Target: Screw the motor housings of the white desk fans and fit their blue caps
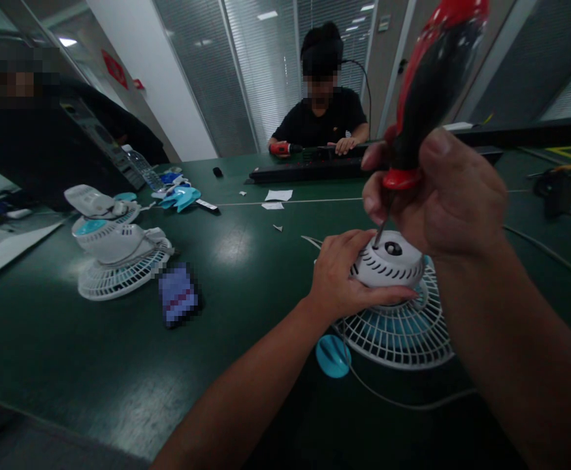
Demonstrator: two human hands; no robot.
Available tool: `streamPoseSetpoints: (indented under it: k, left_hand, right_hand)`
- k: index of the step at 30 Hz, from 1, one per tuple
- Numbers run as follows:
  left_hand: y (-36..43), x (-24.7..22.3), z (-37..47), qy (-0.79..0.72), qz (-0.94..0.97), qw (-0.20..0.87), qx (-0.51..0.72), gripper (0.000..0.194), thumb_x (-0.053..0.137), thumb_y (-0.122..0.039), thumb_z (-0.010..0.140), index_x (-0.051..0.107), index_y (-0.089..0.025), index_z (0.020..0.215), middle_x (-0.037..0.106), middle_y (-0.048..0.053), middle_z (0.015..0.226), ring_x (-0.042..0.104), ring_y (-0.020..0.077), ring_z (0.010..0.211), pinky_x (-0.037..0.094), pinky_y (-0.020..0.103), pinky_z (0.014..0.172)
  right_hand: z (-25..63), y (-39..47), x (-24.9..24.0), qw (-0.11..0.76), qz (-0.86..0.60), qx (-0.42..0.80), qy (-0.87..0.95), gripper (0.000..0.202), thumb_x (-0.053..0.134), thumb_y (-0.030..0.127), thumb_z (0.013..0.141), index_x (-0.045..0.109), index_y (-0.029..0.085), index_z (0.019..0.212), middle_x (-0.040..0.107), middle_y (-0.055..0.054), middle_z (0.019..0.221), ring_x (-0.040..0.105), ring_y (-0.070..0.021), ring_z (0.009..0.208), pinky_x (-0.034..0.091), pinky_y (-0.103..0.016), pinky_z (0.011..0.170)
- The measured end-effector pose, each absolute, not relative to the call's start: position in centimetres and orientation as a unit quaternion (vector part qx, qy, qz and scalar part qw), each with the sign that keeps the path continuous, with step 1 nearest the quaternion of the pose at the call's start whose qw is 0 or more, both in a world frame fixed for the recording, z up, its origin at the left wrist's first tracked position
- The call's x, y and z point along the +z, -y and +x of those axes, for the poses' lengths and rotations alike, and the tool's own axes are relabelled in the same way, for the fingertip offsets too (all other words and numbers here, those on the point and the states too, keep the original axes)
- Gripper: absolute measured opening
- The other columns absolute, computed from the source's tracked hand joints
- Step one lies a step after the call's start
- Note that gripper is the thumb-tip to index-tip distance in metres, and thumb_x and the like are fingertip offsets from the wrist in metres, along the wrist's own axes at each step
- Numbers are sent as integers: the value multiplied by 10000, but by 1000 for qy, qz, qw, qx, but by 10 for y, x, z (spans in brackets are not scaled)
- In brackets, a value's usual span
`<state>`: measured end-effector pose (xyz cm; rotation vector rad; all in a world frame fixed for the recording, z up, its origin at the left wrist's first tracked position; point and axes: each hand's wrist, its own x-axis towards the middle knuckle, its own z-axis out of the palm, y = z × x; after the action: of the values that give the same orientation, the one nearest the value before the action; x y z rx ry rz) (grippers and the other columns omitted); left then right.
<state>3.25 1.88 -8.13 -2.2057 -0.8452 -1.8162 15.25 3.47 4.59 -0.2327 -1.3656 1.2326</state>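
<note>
A white fan point(388, 269) lies grille-down on the green table, its vented motor housing facing up. My left hand point(347, 271) is wrapped round the housing from the left, thumb along its near side. In my right hand point(455, 189) is a red and black screwdriver point(427, 85), gripped low on the handle. The thin shaft points down, and its tip meets a small hole in the top of the housing, beside a larger dark opening. A blue round knob-like part point(333, 356) lies against the near left of the grille point(403, 339).
Two more white fans point(123, 251) sit at the left, with a blurred-out phone point(178, 295) near them. Blue parts point(180, 198) and a plastic bottle point(143, 166) stand behind. Paper scraps point(279, 195) lie mid-table. A cable point(413, 408) trails nearby. Across the table a person point(322, 117) holds a red tool.
</note>
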Motion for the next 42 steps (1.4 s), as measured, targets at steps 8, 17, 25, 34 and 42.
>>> streamPoseSetpoints:
  k: [8, 17, 25, 34, 42]
  left_hand:
    - [-19, -87, 30, 316, -755, 64, -571, 981, 715, -868, 674, 541, -184, 1355, 746, 142, 1200, 716, 277, 1079, 578, 471, 931]
    - [-21, -86, 32, 281, -738, 82, -608, 952, 748, -830, 680, 541, -198, 1361, 749, 134, 1170, 715, 265, 1041, 572, 442, 893]
    - [-21, -88, 32, 288, -746, 65, -598, 988, 761, -835, 658, 533, -201, 1381, 746, 135, 1201, 704, 274, 1063, 558, 460, 932]
    - [-20, -88, 31, 314, -757, 59, -570, 1000, 741, -860, 654, 524, -206, 1378, 740, 142, 1218, 705, 290, 1091, 553, 481, 955]
    - [-22, -87, 32, 286, -746, 72, -597, 964, 754, -830, 675, 527, -194, 1364, 746, 146, 1189, 716, 281, 1065, 573, 468, 917]
  right_hand:
    - [155, -32, 50, 600, -89, 493, 623, 403, 820, 274, 799, 447, 252, 946, 751, 25, 895, 451, -43, 365, 258, -219, 337]
    - [153, -34, 54, 572, -96, 554, 597, 465, 798, 543, 763, 682, 225, 1082, 564, 34, 707, 328, -46, 359, 107, -288, 392]
    - [152, -38, 47, 607, -92, 548, 567, 410, 836, 472, 754, 673, 185, 998, 672, 7, 762, 599, -118, 487, 369, -264, 406]
    - [157, -35, 49, 591, -103, 500, 625, 446, 840, 397, 771, 456, 271, 961, 697, 61, 761, 592, -101, 499, 394, -213, 389]
    - [156, -36, 54, 561, -97, 537, 622, 547, 788, 609, 766, 618, 241, 1134, 573, 52, 674, 278, -65, 369, 127, -287, 364]
